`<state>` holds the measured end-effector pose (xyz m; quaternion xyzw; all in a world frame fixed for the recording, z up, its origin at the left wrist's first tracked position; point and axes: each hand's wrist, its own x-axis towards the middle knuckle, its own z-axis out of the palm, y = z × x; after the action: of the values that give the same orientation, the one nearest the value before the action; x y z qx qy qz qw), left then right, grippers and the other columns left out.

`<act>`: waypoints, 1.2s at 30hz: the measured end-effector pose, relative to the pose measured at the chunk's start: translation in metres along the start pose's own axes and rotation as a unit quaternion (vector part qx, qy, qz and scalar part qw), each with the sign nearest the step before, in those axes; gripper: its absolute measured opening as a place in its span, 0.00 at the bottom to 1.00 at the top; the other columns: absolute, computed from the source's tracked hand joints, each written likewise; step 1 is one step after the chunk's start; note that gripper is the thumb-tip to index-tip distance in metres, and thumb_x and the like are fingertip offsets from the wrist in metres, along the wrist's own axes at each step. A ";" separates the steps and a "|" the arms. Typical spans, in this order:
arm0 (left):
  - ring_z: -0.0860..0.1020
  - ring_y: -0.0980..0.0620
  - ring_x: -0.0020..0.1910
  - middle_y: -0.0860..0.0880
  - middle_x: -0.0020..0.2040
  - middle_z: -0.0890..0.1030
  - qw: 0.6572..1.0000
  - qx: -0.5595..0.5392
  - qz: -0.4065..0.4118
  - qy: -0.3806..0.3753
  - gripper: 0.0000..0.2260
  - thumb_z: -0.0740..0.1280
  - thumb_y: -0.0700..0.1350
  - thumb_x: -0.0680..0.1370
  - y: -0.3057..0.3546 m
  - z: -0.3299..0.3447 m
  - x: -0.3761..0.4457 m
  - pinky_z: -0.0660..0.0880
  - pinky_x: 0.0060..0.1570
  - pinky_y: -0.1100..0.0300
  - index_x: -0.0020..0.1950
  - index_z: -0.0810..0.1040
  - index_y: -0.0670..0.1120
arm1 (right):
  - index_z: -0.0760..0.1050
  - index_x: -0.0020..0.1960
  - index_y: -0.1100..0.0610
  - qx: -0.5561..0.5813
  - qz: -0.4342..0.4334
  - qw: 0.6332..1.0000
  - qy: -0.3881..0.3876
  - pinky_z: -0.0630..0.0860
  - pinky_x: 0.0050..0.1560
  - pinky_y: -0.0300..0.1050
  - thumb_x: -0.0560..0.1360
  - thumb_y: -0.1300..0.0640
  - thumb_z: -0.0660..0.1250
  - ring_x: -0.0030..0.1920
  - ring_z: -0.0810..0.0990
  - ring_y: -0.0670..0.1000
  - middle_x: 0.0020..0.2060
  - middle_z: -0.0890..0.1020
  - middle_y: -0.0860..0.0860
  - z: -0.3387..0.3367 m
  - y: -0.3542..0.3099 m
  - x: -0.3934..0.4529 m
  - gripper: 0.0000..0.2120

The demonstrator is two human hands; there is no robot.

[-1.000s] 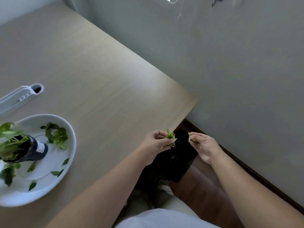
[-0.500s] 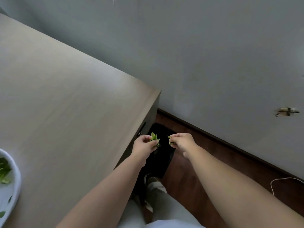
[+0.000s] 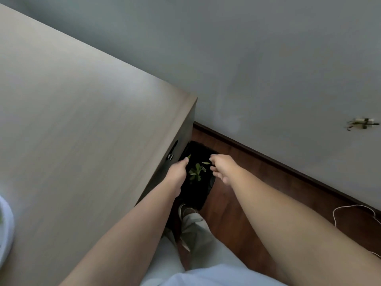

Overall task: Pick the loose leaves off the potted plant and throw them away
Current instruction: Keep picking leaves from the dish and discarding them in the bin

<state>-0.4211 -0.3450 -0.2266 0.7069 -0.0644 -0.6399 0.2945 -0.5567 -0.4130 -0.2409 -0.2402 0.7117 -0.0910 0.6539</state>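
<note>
Both arms stretched out past the desk corner, over a black bin (image 3: 199,195) on the wood floor (image 3: 237,223) at 6 o'clock of centre. Left hand (image 3: 177,172) at the bin's 9 o'clock edge, close against the side of the desk (image 3: 82,124), fingers curled in with the thumb forward; one small leaf (image 3: 189,156) at the thumb tip, at 12 o'clock of the hand. Cannot tell whether that leaf is pinched or already free. Right hand (image 3: 223,169) at the bin's 3 o'clock side, palm down, fingers spread loosely apart, holding nothing; another small leaf (image 3: 205,162) just off its fingertips at 9 o'clock, apart from the skin. Between the two hands, a loose cluster of green leaves (image 3: 196,172) against the dark inside of the bin; cannot tell whether in the air or lying at the bottom, the whole area being blurred. Potted plant itself out of view; only a sliver of the white plate (image 3: 7,234) at the frame's 8 o'clock edge, on the desk top, well apart from the hands. Grey wall (image 3: 268,69) across 12 to 3 o'clock, dark skirting board below it, a white cord (image 3: 348,209) on the floor at 4 o'clock. Shoe and pale trouser leg (image 3: 192,226) just at 6 o'clock of the bin.
</note>
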 end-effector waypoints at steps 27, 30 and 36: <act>0.76 0.51 0.43 0.52 0.43 0.82 0.936 -0.233 0.168 0.205 0.07 0.61 0.44 0.79 -0.058 -0.262 -0.193 0.70 0.48 0.56 0.52 0.79 0.50 | 0.79 0.41 0.53 -0.275 -0.300 0.871 -0.275 0.69 0.31 0.34 0.73 0.65 0.59 0.30 0.73 0.48 0.32 0.80 0.51 0.267 -0.001 -0.200 0.12; 0.76 0.52 0.43 0.51 0.44 0.81 0.911 -0.274 0.171 0.256 0.07 0.61 0.44 0.80 -0.080 -0.301 -0.210 0.69 0.47 0.57 0.52 0.78 0.49 | 0.78 0.42 0.55 -0.320 -0.294 0.842 -0.319 0.68 0.28 0.31 0.74 0.67 0.57 0.30 0.72 0.49 0.33 0.78 0.52 0.304 0.014 -0.215 0.13; 0.76 0.51 0.46 0.49 0.48 0.80 0.879 -0.232 0.151 0.389 0.05 0.64 0.42 0.78 -0.131 -0.373 -0.225 0.70 0.41 0.62 0.51 0.78 0.49 | 0.82 0.46 0.52 -0.484 -0.405 0.719 -0.293 0.70 0.31 0.37 0.73 0.62 0.60 0.33 0.75 0.49 0.38 0.78 0.47 0.371 0.044 -0.232 0.12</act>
<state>-0.1461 -0.0081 -0.0935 0.7921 0.0995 -0.2573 0.5445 -0.1984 -0.2001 -0.1024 -0.8036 0.2670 0.0847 0.5252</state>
